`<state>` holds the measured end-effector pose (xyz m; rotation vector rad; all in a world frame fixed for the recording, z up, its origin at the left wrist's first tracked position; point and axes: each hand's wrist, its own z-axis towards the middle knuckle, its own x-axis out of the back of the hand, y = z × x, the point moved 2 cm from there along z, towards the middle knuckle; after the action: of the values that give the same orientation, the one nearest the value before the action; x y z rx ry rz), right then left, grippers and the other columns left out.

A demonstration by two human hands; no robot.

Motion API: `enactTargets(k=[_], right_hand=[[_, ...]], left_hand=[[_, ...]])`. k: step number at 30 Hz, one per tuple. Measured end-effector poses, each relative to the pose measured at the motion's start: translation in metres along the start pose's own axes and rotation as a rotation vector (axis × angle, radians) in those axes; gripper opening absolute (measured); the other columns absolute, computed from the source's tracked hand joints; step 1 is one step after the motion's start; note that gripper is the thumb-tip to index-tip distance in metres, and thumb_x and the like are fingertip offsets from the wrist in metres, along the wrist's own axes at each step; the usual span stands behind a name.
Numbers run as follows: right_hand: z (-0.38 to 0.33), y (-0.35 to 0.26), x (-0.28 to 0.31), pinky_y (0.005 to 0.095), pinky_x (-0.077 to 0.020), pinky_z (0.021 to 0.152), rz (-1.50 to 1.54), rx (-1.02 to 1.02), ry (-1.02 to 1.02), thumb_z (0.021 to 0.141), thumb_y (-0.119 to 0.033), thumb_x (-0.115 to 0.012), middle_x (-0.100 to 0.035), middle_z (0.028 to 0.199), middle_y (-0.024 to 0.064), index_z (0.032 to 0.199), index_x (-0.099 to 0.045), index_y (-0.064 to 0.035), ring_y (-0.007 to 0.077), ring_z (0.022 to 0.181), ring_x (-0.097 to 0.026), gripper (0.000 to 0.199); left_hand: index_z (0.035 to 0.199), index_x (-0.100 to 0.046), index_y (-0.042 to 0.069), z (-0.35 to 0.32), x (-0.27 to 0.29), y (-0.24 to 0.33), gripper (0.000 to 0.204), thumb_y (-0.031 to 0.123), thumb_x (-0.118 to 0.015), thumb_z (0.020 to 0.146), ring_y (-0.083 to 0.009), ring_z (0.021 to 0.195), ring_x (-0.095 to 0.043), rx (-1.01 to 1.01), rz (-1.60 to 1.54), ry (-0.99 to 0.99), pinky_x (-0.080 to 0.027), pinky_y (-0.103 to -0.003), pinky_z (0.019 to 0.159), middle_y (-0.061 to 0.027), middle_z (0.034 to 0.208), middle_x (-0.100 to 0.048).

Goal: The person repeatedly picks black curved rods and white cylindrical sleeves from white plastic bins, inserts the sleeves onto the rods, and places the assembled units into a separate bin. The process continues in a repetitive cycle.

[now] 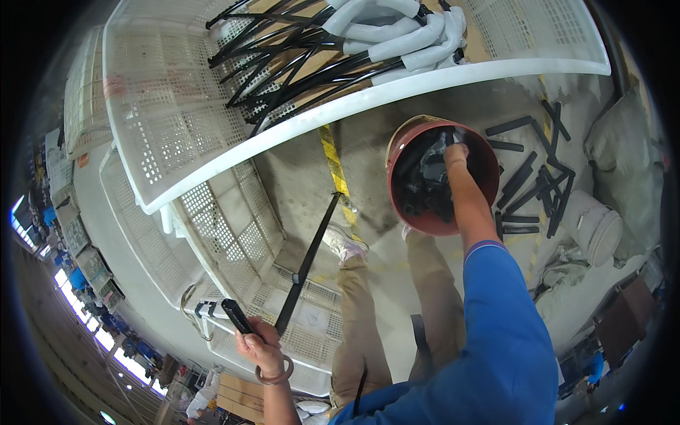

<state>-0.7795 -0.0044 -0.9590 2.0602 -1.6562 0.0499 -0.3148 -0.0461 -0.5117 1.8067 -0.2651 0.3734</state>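
Observation:
My left hand (261, 348) grips a black tool handle (237, 316) and a long black strip (309, 261) that slants up toward the yellow floor line. A ring hangs at that wrist. My right hand (455, 154) reaches down into a red bucket (484, 164) full of short black foam tube pieces (425, 185) and closes on one of them. The bucket stands on the concrete floor just ahead of my feet.
A white perforated crate (170, 106) holds long black rods and grey foam tubes (397, 32). More white crates (234, 234) are stacked below on the left. Loose black tube pieces (535, 188) lie on the floor right of the bucket, beside a white pail (598, 227).

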Motion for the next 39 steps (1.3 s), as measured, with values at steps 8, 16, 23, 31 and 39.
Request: enactTargets(k=[8, 16, 23, 31, 39], right_hand=[[-0.196, 0.009, -0.008, 0.0461, -0.0551, 0.082, 1.023, -0.047, 0.305, 0.081, -0.008, -0.058, -0.065, 0.107, 0.0214, 0.118, -0.055, -0.0049, 0.0388, 0.094, -0.067, 0.037], [-0.490, 0.110, 0.038, 0.0402, -0.0546, 0.077, 1.582, 0.199, 0.883, 0.080, -0.021, -0.075, -0.069, 0.100, 0.0165, 0.132, -0.050, -0.0120, 0.0346, 0.090, -0.069, 0.058], [-0.652, 0.164, 0.165, 0.0423, -0.0531, 0.082, 1.279, 0.430, 1.405, 0.076, -0.005, -0.065, -0.065, 0.108, 0.0147, 0.131, -0.052, -0.0118, 0.0360, 0.097, -0.064, 0.057], [-0.697, 0.191, 0.204, 0.0398, -0.0508, 0.077, 0.953, 0.669, 1.613, 0.065, 0.001, -0.061, -0.062, 0.096, 0.0094, 0.120, -0.060, -0.0124, 0.0307, 0.088, -0.061, 0.057], [-0.711, 0.174, 0.239, 0.0373, -0.0503, 0.077, 0.812, 0.907, 1.590, 0.063, 0.000, -0.063, -0.063, 0.096, 0.0073, 0.122, -0.062, -0.0119, 0.0290, 0.086, -0.060, 0.060]], left_hand=[[0.108, -0.057, -0.003, -0.007, -0.010, -0.004, 0.036, 0.032, -0.050, 0.103, -0.0041, 0.044, -0.038, 0.202, -0.157, -0.087, -0.027, -0.020, 0.039, 0.0062, 0.060, -0.043], [0.090, -0.065, 0.002, -0.006, -0.032, 0.085, 0.022, 0.024, -0.067, 0.094, -0.0056, 0.056, -0.041, -0.004, 0.162, -0.467, -0.035, -0.025, 0.050, 0.0025, 0.062, -0.048], [0.094, -0.068, 0.000, -0.041, 0.033, 0.252, 0.021, 0.021, -0.070, 0.090, -0.0067, 0.061, -0.048, -0.322, 0.199, -0.647, -0.042, -0.025, 0.056, -0.0006, 0.064, -0.056], [0.099, -0.069, 0.000, -0.081, 0.108, 0.347, 0.021, 0.019, -0.067, 0.092, -0.0059, 0.063, -0.052, -0.372, 0.256, -0.695, -0.043, -0.023, 0.058, -0.0009, 0.068, -0.061], [0.098, -0.070, 0.001, -0.110, 0.102, 0.352, 0.023, 0.022, -0.070, 0.089, -0.0093, 0.054, -0.053, -0.370, 0.370, -0.684, -0.042, -0.026, 0.052, -0.0050, 0.061, -0.059]])
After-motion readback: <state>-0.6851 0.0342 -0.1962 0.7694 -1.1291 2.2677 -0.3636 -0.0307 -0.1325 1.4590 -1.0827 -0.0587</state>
